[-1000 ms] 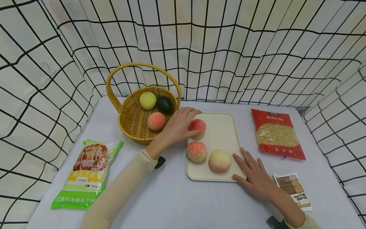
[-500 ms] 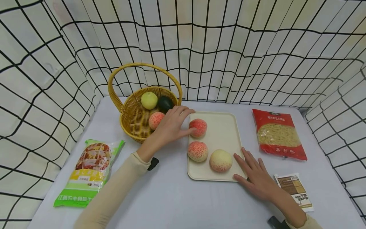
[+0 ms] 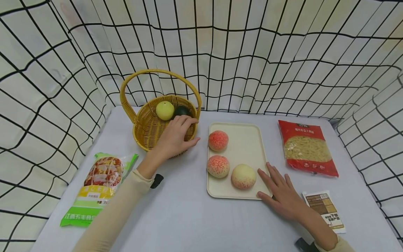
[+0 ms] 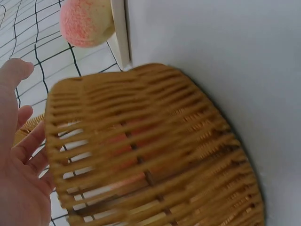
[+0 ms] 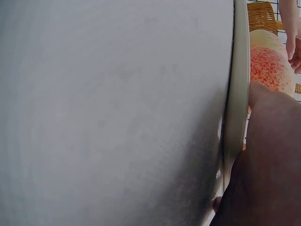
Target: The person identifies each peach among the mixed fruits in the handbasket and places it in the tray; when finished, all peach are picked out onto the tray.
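One brown-and-white packet (image 3: 325,209) lies near the right edge of a white surface (image 3: 195,224), beside the right hand (image 3: 283,196), released, its straight fingers touching the near right corner of a cream tray (image 3: 244,143). Toward the left edge rests a green-and-yellow package (image 3: 97,185). Mid-surface, the tray carries three round fruits: a pale cream one (image 3: 243,176) flecked red, a coral-speckled one (image 3: 218,166) paler below, and a mostly coral one (image 3: 218,140). A red bag (image 3: 308,147) lies toward the far right corner. The left hand (image 3: 174,136), also released, is over the near right side of a golden woven basket (image 3: 149,133) toward the far left corner, the tall handle (image 3: 160,70) arching above a yellow-green fruit (image 3: 165,110) and a dark green one (image 3: 182,111). Black netting (image 3: 212,27) rises past the far edge.
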